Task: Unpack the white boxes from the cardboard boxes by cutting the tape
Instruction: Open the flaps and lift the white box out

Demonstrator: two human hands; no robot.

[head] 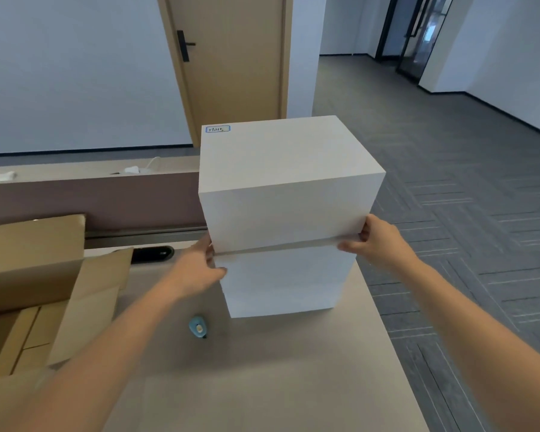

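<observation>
I see two plain white boxes: the upper white box carries a small blue-edged label with dark handwriting, the lower white box is unmarked. The cardboard box is brown, the table beige, the cutter light blue, the floor grey herringbone, the door tan.

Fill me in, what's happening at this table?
A person is stacking unpacked boxes. The left hand and right hand grip the sides of the upper white box where it meets the lower white box on the table. An opened cardboard box sits to the left, and a small blue cutter lies unused nearby.
</observation>
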